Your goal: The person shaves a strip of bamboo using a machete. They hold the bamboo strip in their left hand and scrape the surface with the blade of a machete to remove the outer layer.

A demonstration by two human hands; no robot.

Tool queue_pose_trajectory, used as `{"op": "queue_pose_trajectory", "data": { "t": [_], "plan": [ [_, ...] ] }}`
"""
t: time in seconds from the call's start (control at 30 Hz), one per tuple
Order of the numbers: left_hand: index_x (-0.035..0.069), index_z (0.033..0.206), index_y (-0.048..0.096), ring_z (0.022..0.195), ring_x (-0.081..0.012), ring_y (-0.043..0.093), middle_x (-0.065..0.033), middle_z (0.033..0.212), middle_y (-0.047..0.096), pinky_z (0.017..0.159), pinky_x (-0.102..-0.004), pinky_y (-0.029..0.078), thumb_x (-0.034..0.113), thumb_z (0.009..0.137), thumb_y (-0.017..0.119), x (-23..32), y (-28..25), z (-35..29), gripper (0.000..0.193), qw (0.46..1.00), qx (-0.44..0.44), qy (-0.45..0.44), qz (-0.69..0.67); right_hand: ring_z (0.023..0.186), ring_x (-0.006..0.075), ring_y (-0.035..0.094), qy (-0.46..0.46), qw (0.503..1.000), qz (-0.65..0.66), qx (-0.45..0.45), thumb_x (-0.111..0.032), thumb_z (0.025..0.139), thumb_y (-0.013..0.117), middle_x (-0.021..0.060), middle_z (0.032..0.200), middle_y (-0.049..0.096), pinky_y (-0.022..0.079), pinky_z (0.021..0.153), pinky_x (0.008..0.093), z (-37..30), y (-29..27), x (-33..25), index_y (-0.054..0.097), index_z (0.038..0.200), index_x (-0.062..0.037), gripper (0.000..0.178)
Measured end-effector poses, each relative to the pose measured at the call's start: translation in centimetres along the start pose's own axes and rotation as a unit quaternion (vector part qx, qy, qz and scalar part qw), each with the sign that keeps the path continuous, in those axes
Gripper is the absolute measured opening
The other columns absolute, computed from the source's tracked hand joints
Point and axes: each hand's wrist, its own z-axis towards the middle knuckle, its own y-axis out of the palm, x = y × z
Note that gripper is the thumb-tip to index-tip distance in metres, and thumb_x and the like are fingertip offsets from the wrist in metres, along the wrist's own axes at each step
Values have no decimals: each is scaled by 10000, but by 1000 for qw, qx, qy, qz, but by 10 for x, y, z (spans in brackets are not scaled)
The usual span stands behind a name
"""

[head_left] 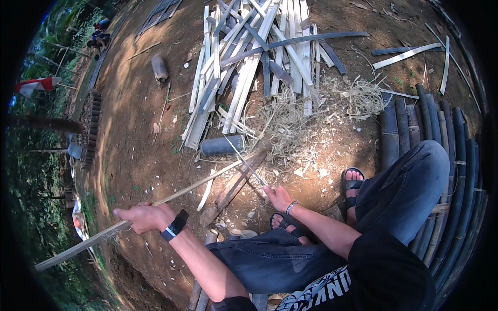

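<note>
A long pale bamboo strip (194, 184) runs from the lower left toward the middle, and my left hand (148, 217) is closed around it. In my right hand (278, 198) is a knife (253, 171) with a long thin blade; its handle is hidden in my fist. Where blade and strip cross, near the strip's far end, the two appear to touch. That end lies over a weathered piece of wood (228, 193) on the ground, beside a short dark bamboo section (222, 145).
Split bamboo strips (249, 65) are heaped ahead, with curly shavings (288, 122) at their near side. Dark bamboo poles (456, 171) form a platform at my right. My sandalled foot (353, 181) is on the dirt ground. Another bamboo piece (159, 68) lies far left.
</note>
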Motion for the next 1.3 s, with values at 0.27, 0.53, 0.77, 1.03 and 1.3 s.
{"op": "queue_pose_trajectory", "data": {
  "t": [0.27,0.53,0.77,1.03,1.3],
  "plan": [
    [49,584,415,480,-210,398,-65,537,400,457,-345,373,469,879,539,6,5,-8,529,1000,10,10,-1,532,294,592,18,999,35,-9,-604,873,436,203,502,524,454,570,434,9,-2,18,519,553,81,760],
    [71,580,384,466,-192,373,-45,542,378,439,-332,345,458,876,542,5,7,-9,513,1000,4,2,-15,644,372,620,44,999,-28,4,-614,869,418,274,623,574,464,629,451,10,-16,14,566,639,116,780],
    [87,572,358,472,-180,348,-33,552,354,439,-326,321,440,873,549,11,7,-14,501,999,-7,7,-44,610,377,591,57,994,82,-40,-611,871,418,270,592,556,451,638,467,8,-12,4,578,649,112,773],
    [85,590,357,481,-175,340,-31,561,354,459,-326,316,409,872,559,17,5,-18,475,999,9,-17,-36,520,300,559,143,978,142,-44,-609,880,406,215,496,504,444,594,449,-7,-16,-13,556,606,104,778],
    [88,574,356,469,-170,341,-24,549,348,452,-316,299,398,880,548,15,7,-16,476,997,-19,-16,-74,516,295,576,123,987,96,-43,-619,873,419,202,513,534,456,572,447,0,-28,-15,552,578,78,769]
  ]
}}
